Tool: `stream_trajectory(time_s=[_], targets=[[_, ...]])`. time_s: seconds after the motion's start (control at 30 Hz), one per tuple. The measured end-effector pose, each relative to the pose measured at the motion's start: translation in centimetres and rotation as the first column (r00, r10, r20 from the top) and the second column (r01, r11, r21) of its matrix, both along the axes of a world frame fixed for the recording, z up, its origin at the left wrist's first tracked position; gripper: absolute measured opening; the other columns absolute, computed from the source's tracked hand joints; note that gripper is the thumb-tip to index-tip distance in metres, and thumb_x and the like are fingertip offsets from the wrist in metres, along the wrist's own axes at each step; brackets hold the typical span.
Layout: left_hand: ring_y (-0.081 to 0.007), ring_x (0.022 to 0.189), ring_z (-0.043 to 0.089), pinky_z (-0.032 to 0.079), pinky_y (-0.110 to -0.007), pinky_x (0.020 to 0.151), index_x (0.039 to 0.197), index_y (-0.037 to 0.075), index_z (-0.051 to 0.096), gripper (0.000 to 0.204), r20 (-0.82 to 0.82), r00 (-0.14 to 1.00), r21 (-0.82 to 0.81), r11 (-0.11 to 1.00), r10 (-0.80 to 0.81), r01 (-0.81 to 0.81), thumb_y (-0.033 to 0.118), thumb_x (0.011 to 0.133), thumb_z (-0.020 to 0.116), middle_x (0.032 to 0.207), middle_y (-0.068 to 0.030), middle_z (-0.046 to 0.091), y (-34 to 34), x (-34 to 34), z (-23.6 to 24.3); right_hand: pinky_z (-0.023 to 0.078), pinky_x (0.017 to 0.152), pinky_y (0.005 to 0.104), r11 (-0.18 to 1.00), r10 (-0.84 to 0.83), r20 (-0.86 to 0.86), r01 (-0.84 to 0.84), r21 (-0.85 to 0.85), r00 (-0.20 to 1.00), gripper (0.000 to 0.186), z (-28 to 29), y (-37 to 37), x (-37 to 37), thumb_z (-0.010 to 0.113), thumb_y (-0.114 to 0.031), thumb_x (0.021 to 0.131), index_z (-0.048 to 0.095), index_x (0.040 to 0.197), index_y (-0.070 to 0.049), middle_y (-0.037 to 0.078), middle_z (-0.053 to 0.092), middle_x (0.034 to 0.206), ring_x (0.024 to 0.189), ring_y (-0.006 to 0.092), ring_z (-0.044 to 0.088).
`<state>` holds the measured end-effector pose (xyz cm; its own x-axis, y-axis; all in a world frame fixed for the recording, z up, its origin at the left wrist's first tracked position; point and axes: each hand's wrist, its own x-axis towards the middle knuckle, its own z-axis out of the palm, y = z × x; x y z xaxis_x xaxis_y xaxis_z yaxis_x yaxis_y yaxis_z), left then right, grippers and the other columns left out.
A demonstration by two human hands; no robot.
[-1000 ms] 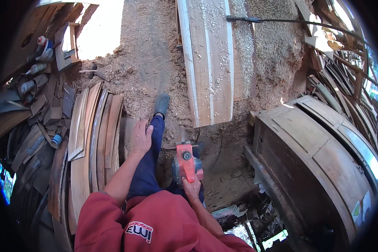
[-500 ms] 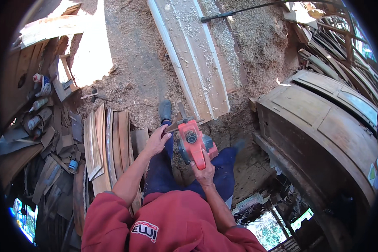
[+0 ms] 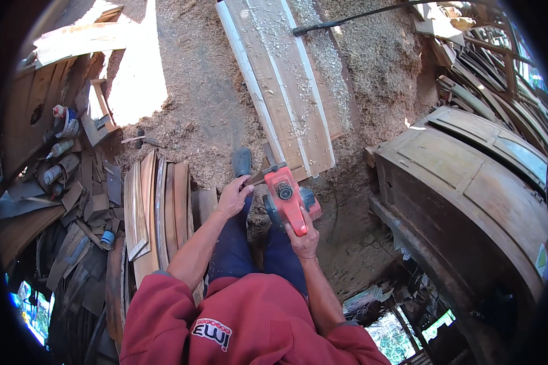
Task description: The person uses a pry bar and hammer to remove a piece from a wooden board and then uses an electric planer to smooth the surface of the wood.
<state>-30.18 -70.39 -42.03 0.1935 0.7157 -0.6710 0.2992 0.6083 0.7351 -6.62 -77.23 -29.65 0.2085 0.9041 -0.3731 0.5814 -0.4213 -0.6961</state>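
My right hand (image 3: 304, 241) is wrapped round the rear handle of a red electric planer (image 3: 284, 191), which has a black knob and dark sides. The planer's front is at the near end of a long wooden board (image 3: 292, 131) with pale stripes, strewn with shavings. To the left of the planer, my left hand (image 3: 234, 197) has its fingers and thumb closed at the end of a short brown wooden strip (image 3: 258, 179). The strip's other part is hidden behind the planer.
Several curved planks (image 3: 164, 207) stand at my left beside a heap of wood scraps (image 3: 73, 243). A large wooden cabinet (image 3: 450, 164) lies at the right. Over the board's far part reaches a dark rod (image 3: 323, 25). Shavings cover the ground (image 3: 195, 73).
The planer and my right hand have shifted slightly right and forward. My left hand has moved a little forward. My right leg has drawn inward, toward the left.
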Motion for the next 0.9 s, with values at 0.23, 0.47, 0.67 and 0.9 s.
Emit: stream_trajectory(time_s=[0.23,0.47,0.67,0.9], targets=[[-0.0166,0.082,0.063,0.051,-0.031,0.077,0.133,0.0,0.057,0.043,-0.004,0.999,-0.081,0.995,0.05,-0.05,0.019,0.096,0.064,0.095,-0.0104,0.066,2.2,0.2,1.2,0.057,0.083,0.0425,0.999,0.05,0.031,-0.051,0.001,0.998,0.064,-0.2,1.5,0.1,0.081,-0.018,0.077,0.055,0.133,-0.001,0.02,0.068,0.117,0.101,0.0388,0.068],[-0.0207,0.084,0.068,0.053,-0.034,0.081,0.131,0.001,0.06,0.043,-0.07,0.997,0.035,0.999,0.037,-0.035,0.024,0.095,0.065,0.103,-0.0167,0.069,2.2,-1.3,-0.8,0.057,0.081,0.0435,0.99,0.094,0.057,-0.099,0.103,0.994,0.063,-0.7,2.5,-0.9,0.08,-0.018,0.077,0.055,0.133,0.0,0.02,0.068,0.115,0.096,0.0392,0.069],[-0.0202,0.081,0.068,0.053,-0.034,0.077,0.131,-0.001,0.059,0.044,-0.098,0.995,-0.012,1.0,-0.025,0.024,0.025,0.096,0.064,0.098,-0.0148,0.071,5.0,-1.6,0.2,0.058,0.074,0.0427,0.974,0.135,0.115,-0.153,0.166,0.984,0.06,-1.1,4.0,-1.3,0.08,-0.018,0.079,0.056,0.132,0.0,0.019,0.068,0.115,0.087,0.0379,0.071],[-0.0151,0.076,0.064,0.052,-0.03,0.072,0.129,-0.003,0.059,0.042,-0.06,0.996,0.042,0.997,0.062,-0.06,0.023,0.096,0.064,0.089,-0.01,0.069,10.7,-3.8,1.3,0.057,0.069,0.0455,0.956,0.137,0.137,-0.167,0.24,0.981,0.063,-1.3,10.0,-3.6,0.08,-0.023,0.08,0.056,0.135,-0.005,0.022,0.071,0.097,0.084,0.0421,0.07]])
